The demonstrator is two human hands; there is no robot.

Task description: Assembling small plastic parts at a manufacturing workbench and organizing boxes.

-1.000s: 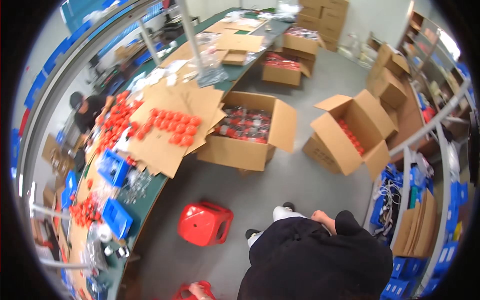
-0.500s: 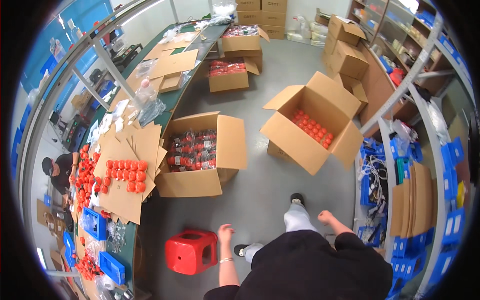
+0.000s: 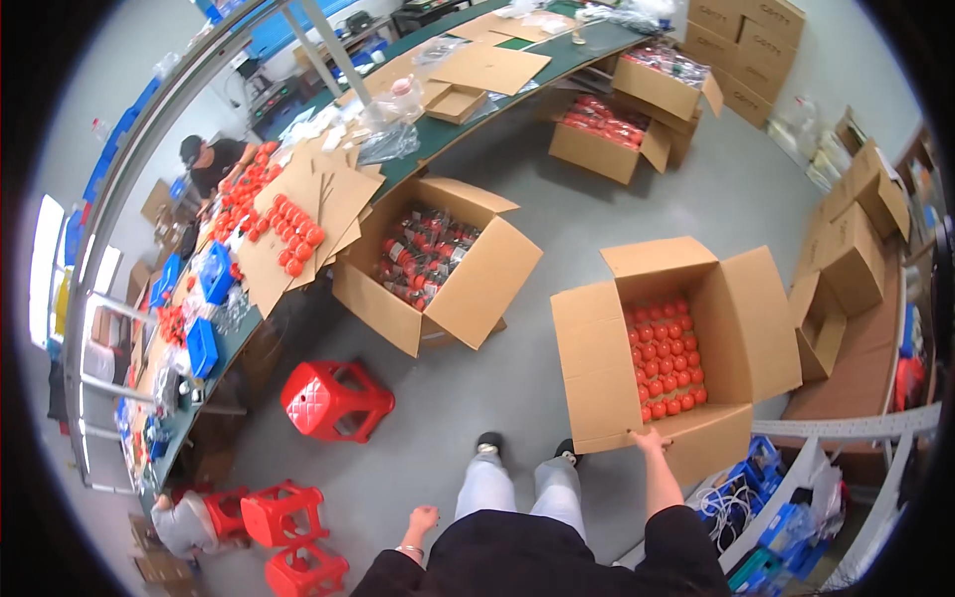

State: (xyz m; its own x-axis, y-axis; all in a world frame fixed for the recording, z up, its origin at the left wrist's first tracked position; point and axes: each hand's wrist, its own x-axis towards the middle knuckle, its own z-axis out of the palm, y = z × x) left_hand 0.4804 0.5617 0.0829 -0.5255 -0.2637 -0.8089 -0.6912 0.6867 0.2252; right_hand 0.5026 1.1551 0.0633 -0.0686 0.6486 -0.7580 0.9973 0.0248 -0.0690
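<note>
My right hand (image 3: 652,440) reaches to the near edge of an open cardboard box (image 3: 731,328), at the corner between its left and near flaps. The fingers look spread and touch the cardboard; a firm grip does not show. Rows of round red pieces (image 3: 665,353) fill the bottom of this box. My left hand (image 3: 423,519) hangs low beside my body, empty, its fingers loosely bent. Left of the box stands another open cardboard box (image 3: 487,284), holding red pieces in clear bags (image 3: 428,257).
A red stool (image 3: 338,400) stands on the floor to the left, with more red stools (image 3: 284,512) behind it. The long green worktable (image 3: 438,139) carries cardboard sheets and red pieces. A co-worker (image 3: 209,164) is beyond it. Shelving (image 3: 856,428) lies close on the right.
I have moved forward and my view has turned to the right. My right hand has gone from free air to the edge of the box with the red pieces. My left hand stays empty.
</note>
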